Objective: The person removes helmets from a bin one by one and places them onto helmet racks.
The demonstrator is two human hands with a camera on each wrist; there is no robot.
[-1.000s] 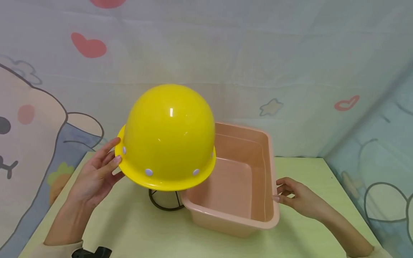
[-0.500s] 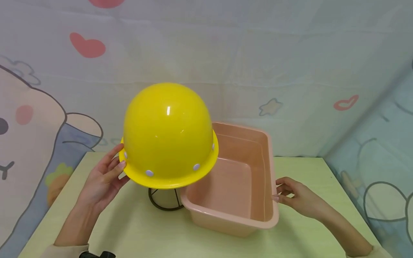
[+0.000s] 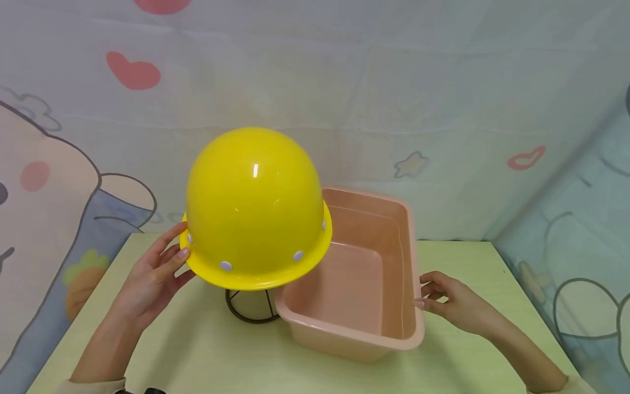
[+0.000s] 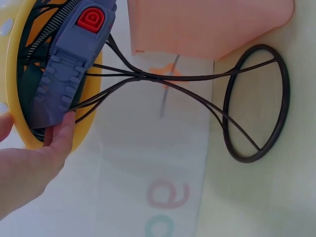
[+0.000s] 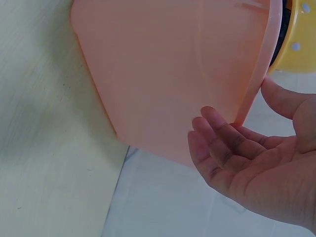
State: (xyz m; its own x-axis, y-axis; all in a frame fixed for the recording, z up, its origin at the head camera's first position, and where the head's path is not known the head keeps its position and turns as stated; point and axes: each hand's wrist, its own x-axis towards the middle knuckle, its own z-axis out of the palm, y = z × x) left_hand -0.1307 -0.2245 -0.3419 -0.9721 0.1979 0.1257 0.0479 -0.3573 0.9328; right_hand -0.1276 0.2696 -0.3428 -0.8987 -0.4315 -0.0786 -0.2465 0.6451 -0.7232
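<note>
Little has moved: the helmet (image 3: 256, 210) has turned slightly on its wire stand (image 3: 250, 307), so no lift has begun. Left hand (image 3: 157, 273) fingers (image 3: 172, 261) lie straight against the brim's left edge. Right hand (image 3: 450, 301), loosely curled, touches the pink tub (image 3: 394, 339) at its right rim. Both sit on the worktop (image 3: 206, 350).

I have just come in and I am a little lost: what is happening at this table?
A person's left hand touches the brim of a yellow helmet, which sits on a black wire stand. The right hand rests with its fingers at the right rim of an empty pink tub. Stand and tub are on the table.
</note>
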